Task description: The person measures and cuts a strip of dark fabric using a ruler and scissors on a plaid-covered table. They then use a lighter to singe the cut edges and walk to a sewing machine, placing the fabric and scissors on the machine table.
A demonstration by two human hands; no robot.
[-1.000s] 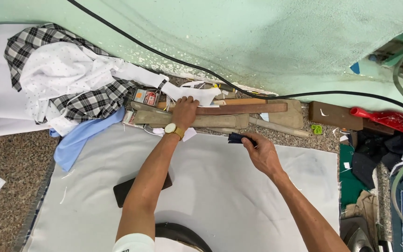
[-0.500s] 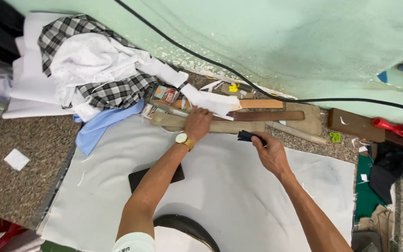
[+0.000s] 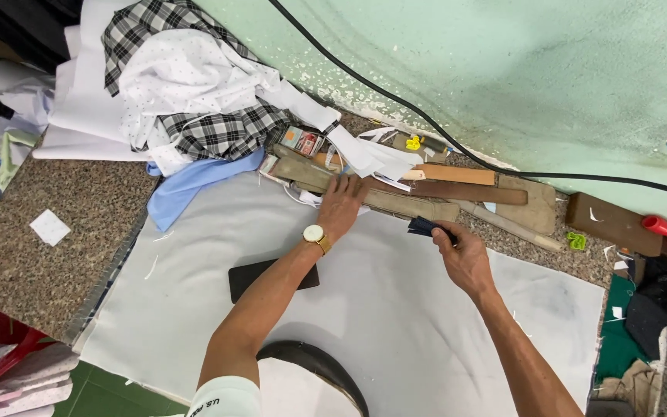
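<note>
Hands unmoved — left hand (image 3: 343,207) still pressing wooden strip (image 3: 380,199), right hand (image 3: 465,259) still gripping dark piece (image 3: 424,226).

A speckled stone desk (image 3: 32,255) carries a white cloth (image 3: 395,309); left of the cloth lies a paper scrap (image 3: 49,228), beyond it wooden boards (image 3: 395,202) and heaped fabrics (image 3: 187,93).

Small orange box (image 3: 303,141) beside checked cloth (image 3: 221,133)

View: single head camera, worn by the person.
Facing: steeply down over the white cloth (image 3: 395,309) toward the green wall (image 3: 503,69).
Nearness: arm's length; both forearms fill the lower frame.
Shared: nothing, only one view.
</note>
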